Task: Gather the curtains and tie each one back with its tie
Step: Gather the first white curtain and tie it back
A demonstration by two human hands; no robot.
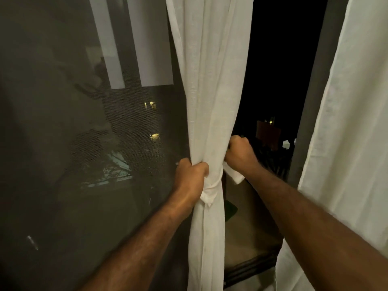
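Observation:
A white sheer curtain (210, 85) hangs in the middle of the view, gathered into a narrow bundle at waist height. A white fabric tie (210, 193) is wrapped around the bundle and knotted. My left hand (190, 177) grips one end of the tie on the left side of the bundle. My right hand (238, 152) is fisted on the right side, gripping the other end of the tie, whose loose tail (235, 175) hangs below the wrist. A second white curtain (344, 143) hangs loose at the right edge.
A dark mesh screen (84, 143) fills the left half, with lit windows and foliage beyond it. A grey door frame post (308, 114) stands between the two curtains. Through the opening a balcony floor (247, 238) and its dark threshold show.

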